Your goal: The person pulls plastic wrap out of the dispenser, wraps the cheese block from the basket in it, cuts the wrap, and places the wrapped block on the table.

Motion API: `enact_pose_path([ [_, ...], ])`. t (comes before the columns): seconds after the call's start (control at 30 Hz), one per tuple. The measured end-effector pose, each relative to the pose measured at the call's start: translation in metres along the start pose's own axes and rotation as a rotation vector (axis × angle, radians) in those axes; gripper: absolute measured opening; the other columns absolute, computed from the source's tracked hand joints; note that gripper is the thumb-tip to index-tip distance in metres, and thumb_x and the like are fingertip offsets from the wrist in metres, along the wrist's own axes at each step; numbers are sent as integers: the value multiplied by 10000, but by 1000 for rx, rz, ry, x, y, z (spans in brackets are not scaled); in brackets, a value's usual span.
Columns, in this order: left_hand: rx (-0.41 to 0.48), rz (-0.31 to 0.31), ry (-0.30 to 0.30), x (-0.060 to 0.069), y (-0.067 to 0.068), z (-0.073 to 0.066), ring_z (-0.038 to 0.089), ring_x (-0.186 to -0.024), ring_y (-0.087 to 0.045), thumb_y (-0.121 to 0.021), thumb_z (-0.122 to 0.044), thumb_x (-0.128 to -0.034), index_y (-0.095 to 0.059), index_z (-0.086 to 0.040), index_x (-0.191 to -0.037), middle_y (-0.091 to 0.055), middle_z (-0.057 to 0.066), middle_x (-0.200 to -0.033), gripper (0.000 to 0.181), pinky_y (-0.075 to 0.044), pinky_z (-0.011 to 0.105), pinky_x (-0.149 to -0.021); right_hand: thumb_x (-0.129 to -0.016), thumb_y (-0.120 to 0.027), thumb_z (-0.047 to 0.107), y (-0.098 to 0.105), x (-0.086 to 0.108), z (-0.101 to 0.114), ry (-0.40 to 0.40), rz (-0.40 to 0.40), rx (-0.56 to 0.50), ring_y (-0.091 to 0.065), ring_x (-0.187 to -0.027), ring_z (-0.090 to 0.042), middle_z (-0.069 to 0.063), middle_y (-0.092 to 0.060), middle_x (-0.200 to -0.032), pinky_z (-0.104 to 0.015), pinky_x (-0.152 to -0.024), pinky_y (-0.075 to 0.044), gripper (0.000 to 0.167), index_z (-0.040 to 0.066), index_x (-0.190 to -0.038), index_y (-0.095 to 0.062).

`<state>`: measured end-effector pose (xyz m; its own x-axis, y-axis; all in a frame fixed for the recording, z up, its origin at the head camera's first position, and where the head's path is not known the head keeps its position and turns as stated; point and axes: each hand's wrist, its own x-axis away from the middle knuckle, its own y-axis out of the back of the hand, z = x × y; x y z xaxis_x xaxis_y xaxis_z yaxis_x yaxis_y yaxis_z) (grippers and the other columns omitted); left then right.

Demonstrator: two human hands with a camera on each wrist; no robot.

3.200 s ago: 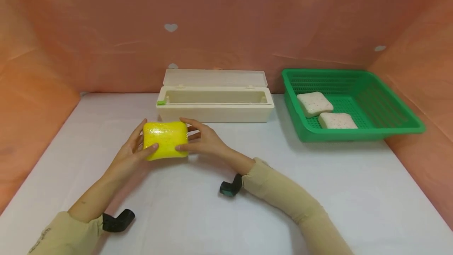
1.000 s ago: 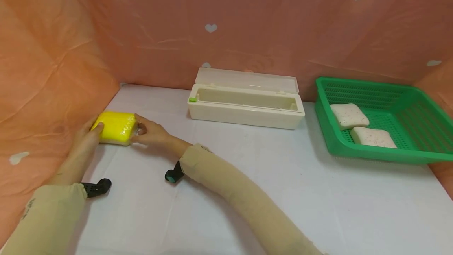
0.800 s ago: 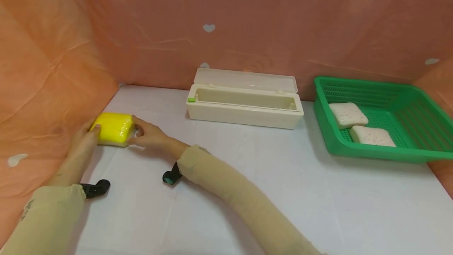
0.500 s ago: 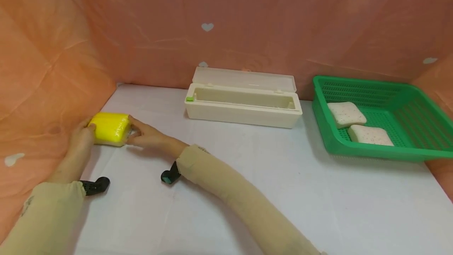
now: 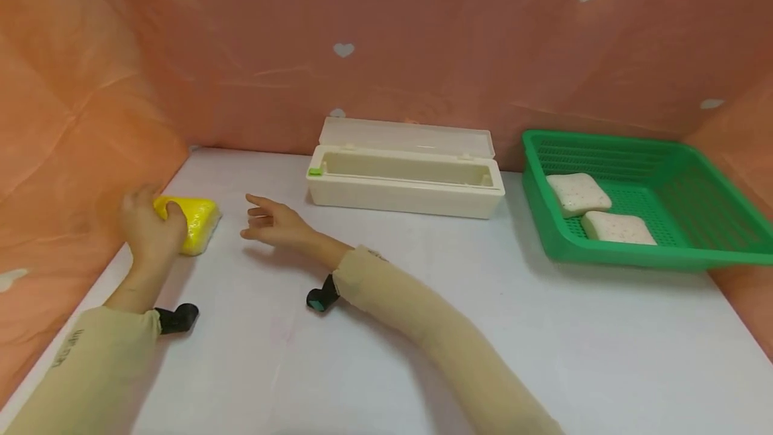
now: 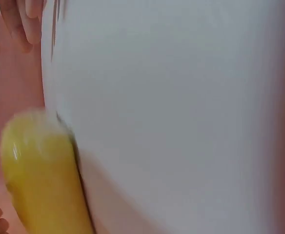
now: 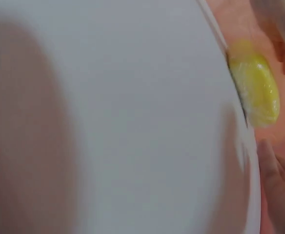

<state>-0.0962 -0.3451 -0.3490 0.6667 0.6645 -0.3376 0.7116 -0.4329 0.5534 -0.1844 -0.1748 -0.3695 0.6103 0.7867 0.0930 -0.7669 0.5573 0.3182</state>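
A yellow wrapped block (image 5: pixel 196 220) with a pale underside lies on the white table at the far left, also seen as a yellow shape (image 6: pixel 45 175) in the left wrist view and as a small block (image 7: pixel 255 90) in the right wrist view. The left hand (image 5: pixel 151 230) is raised beside and partly in front of it, thumb apart from the fingers, gripping nothing. To the block's right, the right hand (image 5: pixel 280 223) hovers over the table with fingers extended and a gap between it and the block.
A long cream box (image 5: pixel 404 197) with its lid tipped back stands at the table's rear middle. At the right is a green basket (image 5: pixel 652 257) holding two pale speckled blocks (image 5: pixel 578 194). Black devices (image 5: pixel 178 319) are strapped at both wrists.
Both hands have let go of the yellow block, which now rests on the table at the left after being carried there from the middle. The right hand has drawn away rightward.
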Motion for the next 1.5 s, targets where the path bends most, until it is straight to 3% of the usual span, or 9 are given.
enact_pose_path([
  [0.07, 33, -2, -57, 3, -8, -7, 470, -1254, -355, -442, -10, -874, -519, 142, -1238, -435, 343, -1276, 402, -267, 553, -1048, -884, -655, 144, 7, 6, -5, 22, -36, -6, -582, -1187, -124, -102, -567, -1353, -103, -881, -434, 634, 131, -1464, -400],
  [0.23, 106, 9, -121, 11, -29, -22, 436, -1214, -376, -469, 30, -867, -569, 129, -1149, -450, 315, -1209, 315, -283, 507, -987, -890, -633, 53, 24, 24, -14, 94, -99, -4, -631, -1109, -219, -165, -628, -1232, -103, -832, -458, 450, 8, -1326, -534],
  [0.43, 165, -12, -176, 15, -48, -32, 448, -1201, -383, -482, 67, -830, -601, 134, -1035, -473, 307, -1174, 246, -282, 497, -981, -896, -617, 33, 47, 39, -17, 156, -96, 54, -646, -1056, -268, -201, -633, -1188, -123, -833, -480, 377, -45, -1260, -562],
  [0.77, 198, 104, -293, 22, -72, -54, 455, -1157, -391, -585, 10, -840, -595, 101, -1040, -475, 303, -1153, 219, -296, 518, -955, -894, -610, 58, 81, 65, -21, 165, -142, 127, -648, -1020, -246, -176, -647, -1179, -159, -810, -501, 357, -16, -1242, -587],
  [1.1, 214, 175, -429, 27, -96, -67, 460, -1127, -412, -636, 3, -814, -592, 102, -1058, -496, 299, -1155, 266, -311, 532, -937, -900, -606, 63, 102, 92, -31, 145, -196, 154, -644, -1008, -222, -170, -649, -1177, -192, -811, -508, 337, 0, -1231, -594],
  [1.3, 212, 202, -534, 28, -108, -78, 463, -1136, -415, -642, 2, -798, -585, 109, -1064, -504, 295, -1140, 293, -319, 536, -953, -900, -605, 71, 117, 108, -40, 151, -259, 157, -641, -1017, -231, -166, -659, -1155, -234, -811, -521, 336, -11, -1226, -593],
  [1.5, 242, 209, -595, 32, -118, -91, 473, -1119, -426, -643, -20, -794, -593, 104, -1056, -528, 298, -1116, 294, -320, 537, -958, -898, -599, 61, 130, 124, -50, 167, -319, 167, -641, -1020, -245, -185, -664, -1143, -260, -804, -529, 328, -11, -1218, -596],
])
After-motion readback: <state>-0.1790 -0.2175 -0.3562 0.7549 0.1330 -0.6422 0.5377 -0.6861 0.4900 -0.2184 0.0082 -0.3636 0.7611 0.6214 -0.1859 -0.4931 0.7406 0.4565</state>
